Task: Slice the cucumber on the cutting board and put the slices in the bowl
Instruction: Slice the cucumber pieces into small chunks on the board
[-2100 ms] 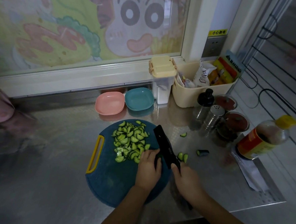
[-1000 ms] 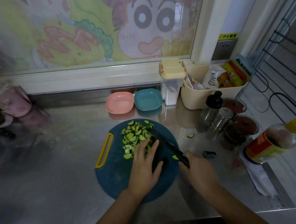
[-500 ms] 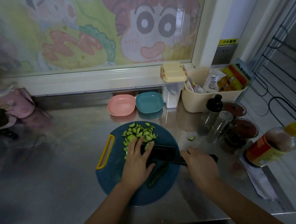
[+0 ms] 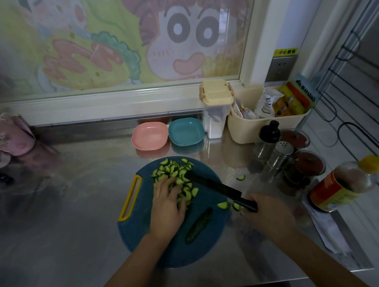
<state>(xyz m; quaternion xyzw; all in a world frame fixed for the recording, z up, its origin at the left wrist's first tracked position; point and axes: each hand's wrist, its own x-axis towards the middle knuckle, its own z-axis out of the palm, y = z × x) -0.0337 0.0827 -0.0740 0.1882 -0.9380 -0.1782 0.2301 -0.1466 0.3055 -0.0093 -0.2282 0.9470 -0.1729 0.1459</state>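
Note:
A round blue cutting board [image 4: 146,234] with a yellow handle lies on the steel counter. A heap of cucumber slices [image 4: 175,171] covers its far half. My left hand [image 4: 167,201] rests flat on the near side of the heap, fingers spread over the slices. My right hand [image 4: 269,214] grips the handle of a black knife [image 4: 214,186], whose blade lies low across the board's right part with its tip at the heap. An uncut cucumber length [image 4: 199,224] lies on the board near my left wrist. Two slices [image 4: 222,205] sit by the knife handle. A pink bowl [image 4: 150,135] and a teal bowl [image 4: 186,131] stand behind the board.
One stray slice [image 4: 240,177] lies on the counter right of the board. Shakers [image 4: 277,158], lidded jars [image 4: 308,165], an oil bottle [image 4: 340,185], a cream basket [image 4: 263,126] and a lidded container [image 4: 215,107] crowd the right side. A pink cup [image 4: 9,134] lies at the far left.
My left hand slid forward from the knife side onto the slice heap. The knife swung from upright in front of me to lying low across the board, and the uncut cucumber length came into view.

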